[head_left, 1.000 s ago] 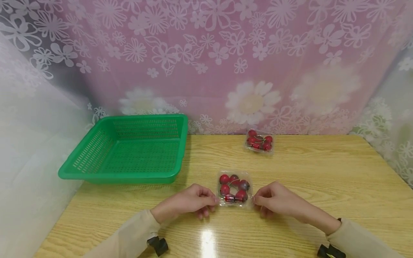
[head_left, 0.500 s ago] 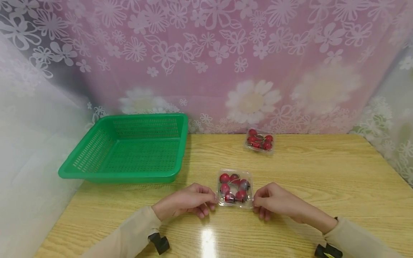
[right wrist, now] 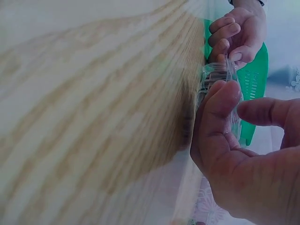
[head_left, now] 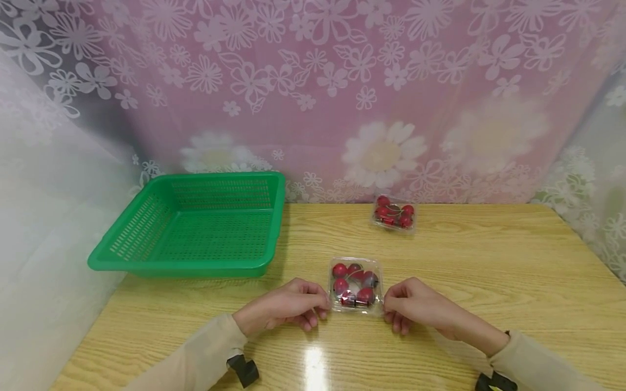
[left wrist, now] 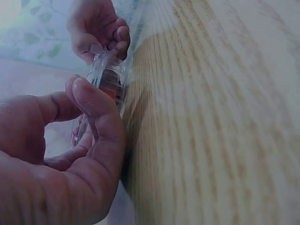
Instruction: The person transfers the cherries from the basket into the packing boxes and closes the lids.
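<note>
A clear plastic box of cherries [head_left: 356,287] sits at the near middle of the table, its lid closed over red fruit with thin stems. My left hand [head_left: 293,305] pinches its near left corner between thumb and curled fingers. At the near right corner, my right hand [head_left: 415,303] pinches the rim in the same way. The left wrist view has the box [left wrist: 108,84] edge-on between both hands, close to the wood. From the right wrist, the box's clear edge [right wrist: 216,70] shows past my fingertips, and most of its fruit is hidden.
A green perforated plastic basket [head_left: 183,266] stands at the left of the wooden table [head_left: 469,244]. Near the back edge lies a second clear box of cherries [head_left: 393,213]. A pink floral curtain [head_left: 313,130] hangs right behind the table.
Over the last second both hands have shifted slightly at the box's near corners, and their grip has closed on the rim. The box stays nearly in place.
</note>
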Demonstrator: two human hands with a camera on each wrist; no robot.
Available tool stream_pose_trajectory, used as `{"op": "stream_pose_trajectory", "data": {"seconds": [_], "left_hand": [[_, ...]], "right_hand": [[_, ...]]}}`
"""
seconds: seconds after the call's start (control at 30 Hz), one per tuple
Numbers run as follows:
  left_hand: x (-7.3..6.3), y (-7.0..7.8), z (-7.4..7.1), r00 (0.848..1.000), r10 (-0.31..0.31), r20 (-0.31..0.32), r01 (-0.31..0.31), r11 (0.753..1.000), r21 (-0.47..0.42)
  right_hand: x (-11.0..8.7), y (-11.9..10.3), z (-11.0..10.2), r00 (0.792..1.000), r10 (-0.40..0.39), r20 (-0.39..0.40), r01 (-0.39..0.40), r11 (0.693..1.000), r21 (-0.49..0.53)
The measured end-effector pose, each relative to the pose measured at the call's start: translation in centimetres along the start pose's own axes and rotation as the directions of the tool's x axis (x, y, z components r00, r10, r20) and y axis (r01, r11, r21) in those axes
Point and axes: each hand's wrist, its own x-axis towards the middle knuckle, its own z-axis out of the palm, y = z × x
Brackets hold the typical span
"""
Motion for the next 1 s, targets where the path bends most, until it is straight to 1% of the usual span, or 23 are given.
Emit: {"op": "stream_pose_trajectory", "data": {"seconds": [0.4,1.0], "left_hand": [[-0.26,0.21,-0.06,1.000,-0.006,0.004,0.006,1.000,0.014],[-0.13,0.18,-0.07,1.000,-0.016,0.000,0.016,1.000,0.013]], "right_hand": [[0.24,0.28,0.08,1.000,-0.031,0.002,0.031,0.997,0.068],[0.34,0.15,0.13,0.999,-0.036,0.005,0.035,0.996,0.077]]}}
